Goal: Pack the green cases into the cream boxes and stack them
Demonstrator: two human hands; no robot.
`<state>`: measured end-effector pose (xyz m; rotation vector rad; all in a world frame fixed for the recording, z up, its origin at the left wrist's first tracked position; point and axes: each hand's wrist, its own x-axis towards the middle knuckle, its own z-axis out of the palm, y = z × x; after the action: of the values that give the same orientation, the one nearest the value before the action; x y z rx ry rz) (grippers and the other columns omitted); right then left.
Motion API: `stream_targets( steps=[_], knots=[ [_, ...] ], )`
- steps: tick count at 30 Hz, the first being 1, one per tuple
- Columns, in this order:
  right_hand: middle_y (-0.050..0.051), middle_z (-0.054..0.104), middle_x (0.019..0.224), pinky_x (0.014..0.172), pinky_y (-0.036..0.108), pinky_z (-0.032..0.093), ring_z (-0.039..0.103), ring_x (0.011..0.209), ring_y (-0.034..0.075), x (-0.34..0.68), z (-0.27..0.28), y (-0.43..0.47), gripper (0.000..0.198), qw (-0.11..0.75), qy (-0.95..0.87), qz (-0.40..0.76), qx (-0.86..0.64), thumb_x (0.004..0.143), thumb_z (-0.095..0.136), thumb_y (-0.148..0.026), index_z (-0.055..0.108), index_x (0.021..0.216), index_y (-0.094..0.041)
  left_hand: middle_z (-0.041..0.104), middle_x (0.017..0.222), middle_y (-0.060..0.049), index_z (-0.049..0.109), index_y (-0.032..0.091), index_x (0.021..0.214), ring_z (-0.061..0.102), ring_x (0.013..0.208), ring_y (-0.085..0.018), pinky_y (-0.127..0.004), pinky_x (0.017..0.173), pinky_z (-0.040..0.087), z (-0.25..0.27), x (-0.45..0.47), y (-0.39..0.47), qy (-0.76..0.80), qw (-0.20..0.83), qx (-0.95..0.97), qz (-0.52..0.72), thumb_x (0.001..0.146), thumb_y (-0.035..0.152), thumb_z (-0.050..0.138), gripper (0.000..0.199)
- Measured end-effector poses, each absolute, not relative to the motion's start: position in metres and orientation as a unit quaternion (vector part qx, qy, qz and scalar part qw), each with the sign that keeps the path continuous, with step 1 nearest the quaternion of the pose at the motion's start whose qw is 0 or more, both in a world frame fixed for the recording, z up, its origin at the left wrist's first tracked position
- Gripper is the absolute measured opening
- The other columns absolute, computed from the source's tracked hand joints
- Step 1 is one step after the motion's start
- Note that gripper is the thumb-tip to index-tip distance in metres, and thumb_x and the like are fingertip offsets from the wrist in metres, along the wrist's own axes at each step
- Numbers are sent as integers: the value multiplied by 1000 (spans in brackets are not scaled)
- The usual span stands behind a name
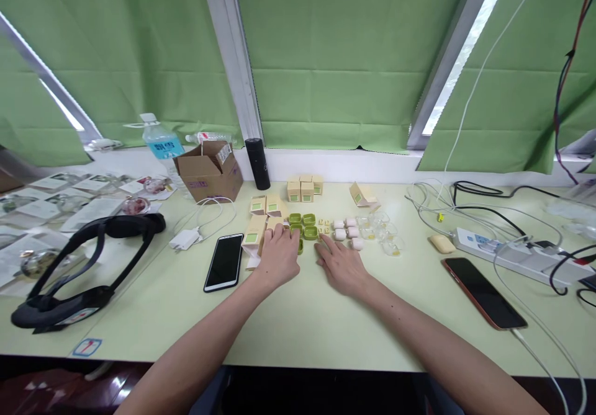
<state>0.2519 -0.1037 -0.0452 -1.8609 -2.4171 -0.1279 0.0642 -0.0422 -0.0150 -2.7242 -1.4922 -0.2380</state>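
The left hand (280,255) is reaching over the table (326,334), palm down, its fingers bending over the near edge of the green containers (309,219) and the open cartons (254,236) beside them; the fingertips are partly hiding what lies below, so whether they are pinching or only touching something cannot be told. The right hand (343,266) is lying open, palm down, its fingers loosely spread and gripping nothing visible, with the fingertips pointing just beside the tiny yellow pieces (323,223). The green containers are sitting in a cluster between the cartons and these pieces, while pale pink blocks (339,234) and clear pieces (391,245) are lying farther right.
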Motion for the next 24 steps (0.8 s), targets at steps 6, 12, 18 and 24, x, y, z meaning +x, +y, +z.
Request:
stream_targets(
  steps=[6, 12, 18, 24],
  knots=[
    [16, 46, 158, 67, 33, 51, 63, 106, 26, 252, -47, -102, 38, 43, -788, -46, -612, 107, 38, -30, 49, 142, -19, 70, 109, -19, 60, 15, 111, 49, 115, -40, -50, 93, 34, -23, 66, -40, -463, 3, -878, -122, 70, 5, 62, 42],
    [17, 52, 148, 67, 33, 52, 62, 106, 26, 249, -44, -103, 38, 46, -785, -34, -617, 106, 41, -28, 47, 142, -19, 69, 115, -14, 60, 21, 113, 49, 120, -40, -56, 98, 36, -23, 66, -40, -440, -41, -856, -268, 80, 18, 67, 34],
    [16, 54, 146, 64, 30, 50, 63, 112, 25, 254, -45, -105, 35, 62, -782, -29, -620, 105, 39, -24, 52, 137, -18, 62, 128, -9, 51, 24, 118, 58, 122, -27, -46, 105, 47, -35, 69, -34, -394, -257, -758, -452, 82, 17, 65, 40],
    [14, 66, 135, 67, 30, 52, 69, 104, 23, 270, -60, -105, 37, 140, -791, -36, -594, 96, 47, -9, 63, 128, -18, 63, 126, -9, 53, 24, 123, 62, 116, -25, -41, 102, 49, -43, 74, -40, -390, -339, -698, -496, 86, 25, 68, 40]
  ],
)
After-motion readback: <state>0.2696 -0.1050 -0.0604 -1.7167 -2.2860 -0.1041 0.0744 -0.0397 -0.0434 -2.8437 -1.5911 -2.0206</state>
